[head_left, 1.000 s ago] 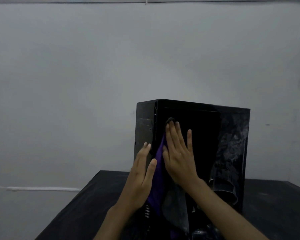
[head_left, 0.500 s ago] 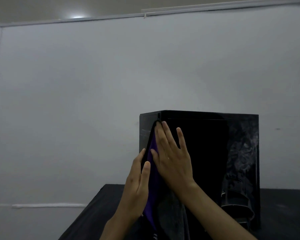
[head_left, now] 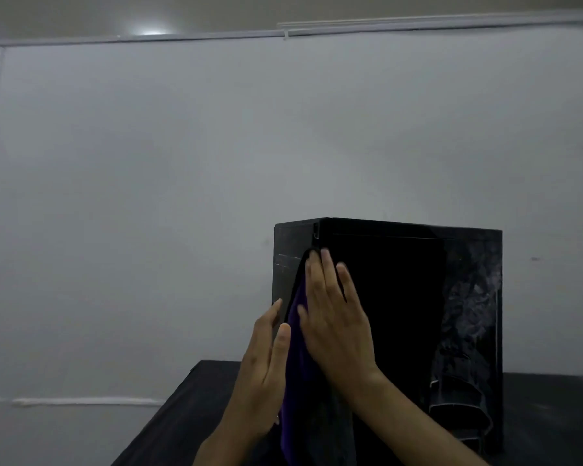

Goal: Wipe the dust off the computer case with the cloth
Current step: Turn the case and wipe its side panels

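Fingers (head_left: 327,277) of the right hand (head_left: 334,327) are lying straight and spread, pressing the purple cloth (head_left: 297,338) flat against the computer case (head_left: 401,314) at its near vertical corner, with the fingertips reaching up toward the top edge. The forearm is rising from the lower right and the wrist is bending so the palm is facing the glossy side panel. The left hand (head_left: 263,371) is standing edge-on just beside the cloth, its fingers extended and relaxed, gripping nothing, resting against the narrower panel of the case. The cloth is hanging down between the two hands, its lower part falling out of view at the bottom. The case is standing upright on a dark table (head_left: 182,415), in front of a pale wall (head_left: 182,163), and dusty smears are showing on the right part of its side panel.
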